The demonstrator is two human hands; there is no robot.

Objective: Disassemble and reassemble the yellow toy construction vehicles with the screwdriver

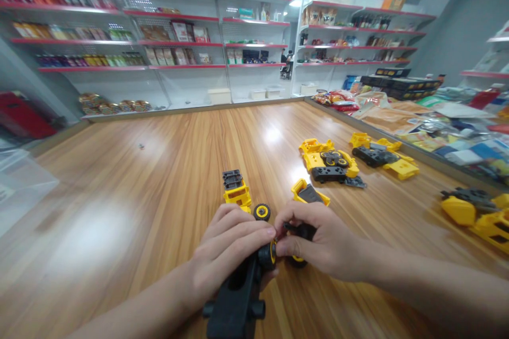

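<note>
My left hand [234,243] is wrapped over a black toy truck chassis [234,302] and steadies it near the table's front edge. A wheel [267,256] with a black tyre and yellow hub sits on the chassis side, under my left fingertips. My right hand [314,235] is closed on a small black piece [304,229], its kind mostly hidden, with the fingertips right at that wheel. Another wheel [261,212] lies just beyond my left fingers, and one more [297,261] shows partly below my right hand. Past the hands are a yellow cab part [237,196] and a yellow-and-black dumper part [308,193].
Yellow and black toy vehicle parts [330,161] lie in piles along the right, with more parts [384,156] behind and others [477,212] at the right edge. A clear plastic bin [24,185] stands at left. Packaged goods [397,111] lie beyond the table's right rim.
</note>
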